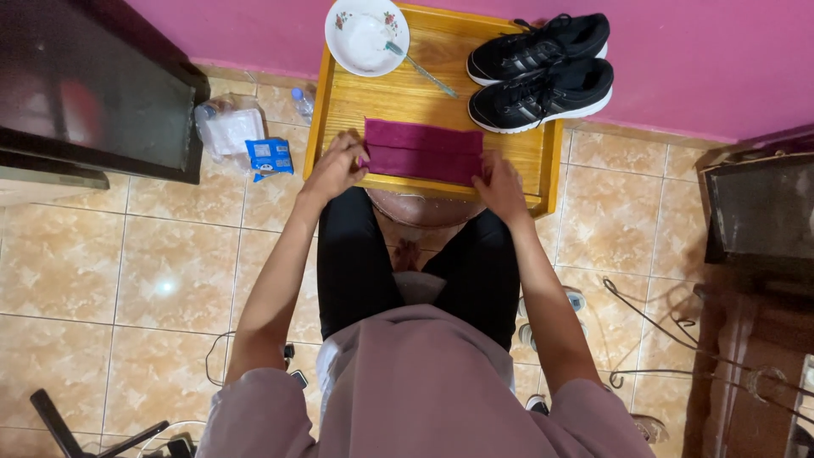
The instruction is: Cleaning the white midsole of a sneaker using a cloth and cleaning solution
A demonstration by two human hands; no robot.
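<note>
A folded magenta cloth (422,150) lies flat near the front edge of a small yellow wooden table (407,100). My left hand (337,164) pinches the cloth's left end. My right hand (499,186) rests on its right end, fingers curled over the edge. Behind the cloth, a pair of black sneakers with white soles (541,69) stands at the table's back right. A white floral plate (366,35) with a toothbrush (421,70) leaning out of it sits at the back left.
A pink wall runs behind the table. A dark cabinet (97,89) stands on the left and a dark wooden piece (756,225) on the right. A plastic bag (229,129) and a blue packet (270,157) lie on the tiled floor.
</note>
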